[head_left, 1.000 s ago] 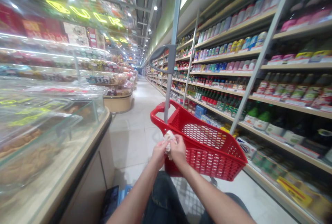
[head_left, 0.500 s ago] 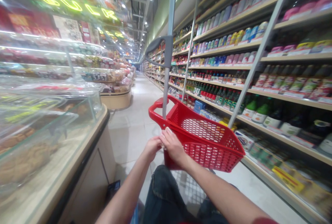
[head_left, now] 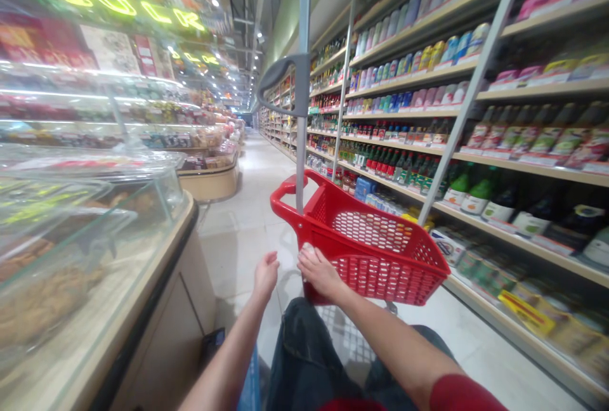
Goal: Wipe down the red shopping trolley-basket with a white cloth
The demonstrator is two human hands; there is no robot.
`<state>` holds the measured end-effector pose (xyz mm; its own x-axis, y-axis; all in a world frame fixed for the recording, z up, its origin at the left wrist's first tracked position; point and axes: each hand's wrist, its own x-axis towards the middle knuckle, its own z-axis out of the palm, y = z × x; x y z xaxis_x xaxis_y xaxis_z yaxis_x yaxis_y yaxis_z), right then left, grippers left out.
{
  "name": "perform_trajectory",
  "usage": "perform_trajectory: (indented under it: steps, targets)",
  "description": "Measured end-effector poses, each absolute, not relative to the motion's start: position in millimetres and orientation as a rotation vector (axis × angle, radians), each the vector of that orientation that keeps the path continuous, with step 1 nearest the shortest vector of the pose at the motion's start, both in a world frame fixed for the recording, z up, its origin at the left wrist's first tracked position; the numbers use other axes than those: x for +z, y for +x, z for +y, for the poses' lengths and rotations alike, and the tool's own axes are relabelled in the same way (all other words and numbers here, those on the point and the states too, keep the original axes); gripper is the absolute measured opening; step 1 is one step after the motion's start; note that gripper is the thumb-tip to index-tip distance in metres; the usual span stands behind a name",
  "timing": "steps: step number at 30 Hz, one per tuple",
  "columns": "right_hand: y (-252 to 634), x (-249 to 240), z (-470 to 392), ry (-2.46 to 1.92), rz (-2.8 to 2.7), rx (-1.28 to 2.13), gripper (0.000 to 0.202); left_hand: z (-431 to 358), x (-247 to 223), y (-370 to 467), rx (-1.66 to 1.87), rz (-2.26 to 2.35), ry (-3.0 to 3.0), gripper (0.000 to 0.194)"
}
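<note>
In the head view my left hand (head_left: 266,274) is raised over the floor, its fingers curled in and touching nothing outside. Whether something small is pinched in it stays hidden. A small gap to the right is my right hand (head_left: 321,273), its fingers bent together in front of the red shopping basket (head_left: 380,233). Something small and whitish shows at its fingertips, too blurred to name. The red basket has perforated walls and a red grip loop, and stands close beyond my right hand. A metal pole with a grey handle (head_left: 301,84) rises at its left end.
Shelves of bottles and cans (head_left: 404,119) line the right side. On the left stands a glass-edged counter (head_left: 190,221) with packed food. A tiled aisle (head_left: 247,163) runs ahead between them. My knees (head_left: 304,347) are below my hands, and a blue object (head_left: 250,382) lies beside them.
My hands were together and have come apart; the left moved left and slightly down, the right slightly down. The view has shifted a little, with the basket in nearly the same place.
</note>
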<state>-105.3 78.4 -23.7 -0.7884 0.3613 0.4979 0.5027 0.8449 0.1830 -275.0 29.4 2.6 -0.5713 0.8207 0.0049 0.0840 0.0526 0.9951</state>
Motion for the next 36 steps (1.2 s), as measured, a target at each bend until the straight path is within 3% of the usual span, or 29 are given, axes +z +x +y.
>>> perform_trajectory:
  steps: [3,11,19,22,28,36]
  targets:
    - [-100.6,-30.7,69.9,-0.627,-2.549,-0.471,0.029,29.1,-12.2,-271.1,1.513,1.804,1.007,0.03]
    - [-107.2,50.3,87.4,-0.694,-2.288,-0.669,0.037,29.5,0.7,-253.4,1.385,2.0,1.32,0.041]
    - [-67.2,-44.2,80.0,-0.847,-2.445,-0.58,0.03,14.8,-6.7,-219.7,0.979,2.198,1.861,0.05]
    - [-55.9,-37.2,70.8,-0.804,-2.357,-0.558,0.031,13.9,-3.1,-210.3,0.913,2.206,1.945,0.052]
    - [-53.7,23.6,77.5,-0.9,-2.141,-0.572,0.041,18.2,12.8,-188.8,0.925,2.237,2.116,0.055]
    - [-21.7,-62.1,73.3,-1.007,-2.307,-0.508,0.035,15.1,-6.6,-167.3,0.752,2.135,2.453,0.058]
